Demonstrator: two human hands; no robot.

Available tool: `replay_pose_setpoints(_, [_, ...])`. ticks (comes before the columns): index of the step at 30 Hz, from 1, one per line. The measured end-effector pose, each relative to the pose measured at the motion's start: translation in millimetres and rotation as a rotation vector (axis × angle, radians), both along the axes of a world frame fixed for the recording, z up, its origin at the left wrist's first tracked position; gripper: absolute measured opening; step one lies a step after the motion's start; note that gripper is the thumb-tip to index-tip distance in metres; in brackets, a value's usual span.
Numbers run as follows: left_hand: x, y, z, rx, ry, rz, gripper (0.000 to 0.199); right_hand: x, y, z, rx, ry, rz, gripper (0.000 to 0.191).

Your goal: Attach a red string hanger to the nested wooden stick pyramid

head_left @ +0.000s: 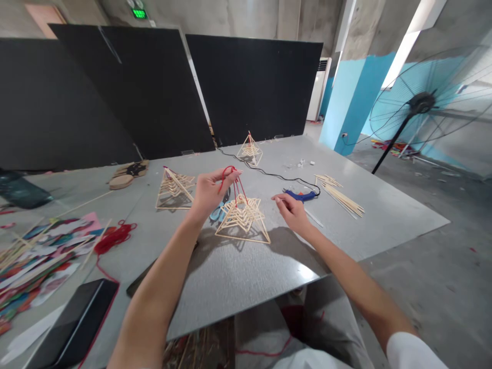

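Observation:
Pinched in my left hand (212, 190) is a loop of red yarn (239, 187), whose strands run down to the top of a layered wooden-stick pyramid (243, 221). The pyramid is just above or on the table; I cannot tell which. My right hand (294, 211) is to the right of it, apart from it, with thumb and forefinger closed; whatever they hold is too small to make out. Blue-handled scissors (217, 211) lie partly hidden behind the pyramid. Near my right hand rests a blue glue gun (300, 196) with a black cable.
Two similar stick pyramids stand at the left (175, 189) and farther back (249, 150). Loose sticks (342, 197) lie on the right. To the left are a red yarn tangle (115, 238), colourful scraps (42, 256) and a black case (75, 325). A large fan (422, 102) stands beyond the table (400, 220).

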State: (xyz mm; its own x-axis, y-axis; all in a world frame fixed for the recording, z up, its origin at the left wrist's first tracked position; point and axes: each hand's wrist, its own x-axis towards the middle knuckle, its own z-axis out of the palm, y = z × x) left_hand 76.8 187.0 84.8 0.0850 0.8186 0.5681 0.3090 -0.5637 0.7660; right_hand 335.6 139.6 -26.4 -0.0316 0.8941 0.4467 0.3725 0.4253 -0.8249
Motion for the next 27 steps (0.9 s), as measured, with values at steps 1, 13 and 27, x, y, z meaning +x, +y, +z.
replay_pose_setpoints(1, [0, 0, 0.3, -0.004, -0.001, 0.003, 0.040, 0, 1, 0.8, -0.001, -0.016, 0.003, 0.059])
replay_pose_setpoints(13, [0, -3, 1.7, 0.020, 0.006, 0.001, 0.038, -63, 51, 69.6, 0.182, -0.458, 0.154, 0.074])
replay_pose_setpoints(27, [-1, -5, 5.8, 0.065, 0.070, -0.073, 0.042, -77, 84, 120.9, 0.025, -0.673, 0.393, 0.039])
